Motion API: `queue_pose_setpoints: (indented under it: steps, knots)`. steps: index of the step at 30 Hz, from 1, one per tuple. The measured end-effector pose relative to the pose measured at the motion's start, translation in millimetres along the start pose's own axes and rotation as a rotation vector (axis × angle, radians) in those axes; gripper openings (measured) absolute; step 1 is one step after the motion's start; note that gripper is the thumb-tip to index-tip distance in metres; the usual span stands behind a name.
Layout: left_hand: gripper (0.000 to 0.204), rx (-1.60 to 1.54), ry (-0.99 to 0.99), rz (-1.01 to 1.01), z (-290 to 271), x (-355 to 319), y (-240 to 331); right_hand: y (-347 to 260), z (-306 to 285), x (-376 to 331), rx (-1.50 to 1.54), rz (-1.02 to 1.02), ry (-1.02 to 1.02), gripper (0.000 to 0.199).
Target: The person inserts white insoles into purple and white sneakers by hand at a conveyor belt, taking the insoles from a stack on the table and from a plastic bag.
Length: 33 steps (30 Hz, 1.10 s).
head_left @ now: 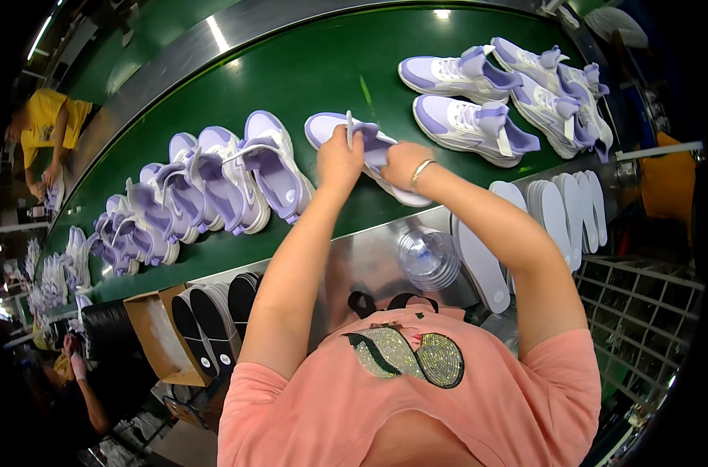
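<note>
A lilac and white sneaker [323, 128] lies on the green belt in front of me, its toe pointing to the far left. My left hand [340, 161] is closed on its raised tongue. At the collar, my right hand [404, 163] has its fingers curled over the edge into the opening; the fingertips are hidden. To the left stands a row of matching sneakers [272, 167], most with tongues pulled up. More sneakers [470, 124] are grouped at the right, their openings turned toward me.
White insoles [482, 265] lie along the near ledge at right, beside a clear plastic tub [429, 258]. An open carton [167, 335] and black insoles [206, 327] are at lower left. A metal grid rack [642, 311] stands at right. A person in yellow [58, 121] works across the belt.
</note>
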<state>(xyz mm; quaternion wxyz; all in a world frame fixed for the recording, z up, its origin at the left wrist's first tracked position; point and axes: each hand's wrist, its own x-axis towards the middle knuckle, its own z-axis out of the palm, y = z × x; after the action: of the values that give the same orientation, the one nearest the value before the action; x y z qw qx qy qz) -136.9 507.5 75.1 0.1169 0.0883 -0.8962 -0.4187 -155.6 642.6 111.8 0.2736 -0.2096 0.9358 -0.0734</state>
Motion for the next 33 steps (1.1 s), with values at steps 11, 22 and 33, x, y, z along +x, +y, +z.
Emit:
queue_pose_setpoints:
  steps: [11,22,33]
  knots:
    - [0.022,0.028,0.065,-0.175,8.6,-8.1,-4.4,-15.3,-30.0,-48.8,-0.408,-0.027,-0.104,0.031]
    - [0.028,-0.228,0.13,-0.157,12.9,-6.5,-21.1,-9.2,18.9,28.1,-0.422,-0.241,-0.059,0.017]
    - [0.029,-0.144,0.063,-0.131,11.8,-5.5,-25.1,-26.9,15.7,45.7,-0.502,-0.077,-0.322,0.031]
